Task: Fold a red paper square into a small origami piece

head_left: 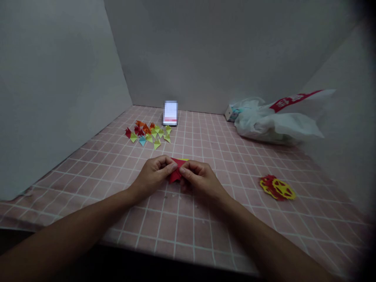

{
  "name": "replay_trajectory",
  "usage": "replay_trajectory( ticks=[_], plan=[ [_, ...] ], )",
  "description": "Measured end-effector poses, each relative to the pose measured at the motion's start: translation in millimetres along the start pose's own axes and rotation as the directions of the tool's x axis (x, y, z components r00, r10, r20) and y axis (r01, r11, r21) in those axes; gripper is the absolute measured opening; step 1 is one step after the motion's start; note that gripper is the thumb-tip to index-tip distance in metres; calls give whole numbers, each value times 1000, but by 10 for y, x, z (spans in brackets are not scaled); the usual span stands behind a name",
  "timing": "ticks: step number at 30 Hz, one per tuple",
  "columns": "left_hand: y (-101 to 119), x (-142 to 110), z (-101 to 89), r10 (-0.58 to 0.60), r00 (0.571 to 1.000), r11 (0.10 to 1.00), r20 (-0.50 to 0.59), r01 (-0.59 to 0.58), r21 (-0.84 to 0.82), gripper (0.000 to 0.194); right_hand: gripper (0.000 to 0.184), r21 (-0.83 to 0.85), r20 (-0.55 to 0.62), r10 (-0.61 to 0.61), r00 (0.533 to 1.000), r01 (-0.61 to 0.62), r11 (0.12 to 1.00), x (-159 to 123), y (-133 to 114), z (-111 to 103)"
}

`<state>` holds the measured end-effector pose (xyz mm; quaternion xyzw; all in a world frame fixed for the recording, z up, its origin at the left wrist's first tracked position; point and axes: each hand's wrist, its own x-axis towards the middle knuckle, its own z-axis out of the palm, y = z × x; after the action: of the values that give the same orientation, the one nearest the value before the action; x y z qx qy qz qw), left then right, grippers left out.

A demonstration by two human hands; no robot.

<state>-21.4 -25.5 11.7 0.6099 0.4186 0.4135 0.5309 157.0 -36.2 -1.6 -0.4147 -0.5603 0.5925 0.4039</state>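
Between my two hands is a folded piece of red paper (174,177), held above the middle of the table. My left hand (157,171) pinches its left side with thumb and forefinger. On the other side my right hand (199,175) grips it, thumb on top, and the lower fingers are partly hidden. A strip of yellow paper (184,159) shows just behind the red piece; whether it is attached cannot be told. Small pale scraps lie on the cloth below my hands.
Several small folded paper figures (149,132) in red, orange, yellow and blue lie at the back left. Behind them a lit phone (170,113) stands upright. Red and yellow paper cutouts (277,188) rest at right. A white plastic bag (273,127) sits beside a small box (232,112). Walls enclose the pink checked tablecloth (223,235).
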Motion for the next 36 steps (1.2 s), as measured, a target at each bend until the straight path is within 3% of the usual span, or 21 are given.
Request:
replay_trajectory(
  ticks=[2,8,18,22,29,33,36],
  plan=[
    [1,-1,-2,14,1000,1000,8,-14,17,23,29,34,-1,10,1000,-10,999,-6,7,14],
    [-13,-5,9,-6,999,999,40,8,-34,22,29,-68,-70,-46,996,41,997,-31,4,30],
    [-1,-14,10,15,998,999,61,-17,39,22,31,-83,-3,-25,1000,25,996,-30,-12,40],
    [-21,-10,-1,2,994,1000,112,-1,-11,26,34,-47,6,-19,1000,19,999,-26,10,26],
    [-65,0,6,4,990,997,138,7,-75,27,33,-140,-18,-85,996,82,987,-33,-49,4],
    [-74,10,7,12,990,996,140,0,-86,26,35,-70,-48,-67,997,64,996,-41,-29,39],
    [-64,1,11,26,997,997,73,-21,-68,27,34,63,-57,-17,998,20,998,-27,0,64]
  ],
)
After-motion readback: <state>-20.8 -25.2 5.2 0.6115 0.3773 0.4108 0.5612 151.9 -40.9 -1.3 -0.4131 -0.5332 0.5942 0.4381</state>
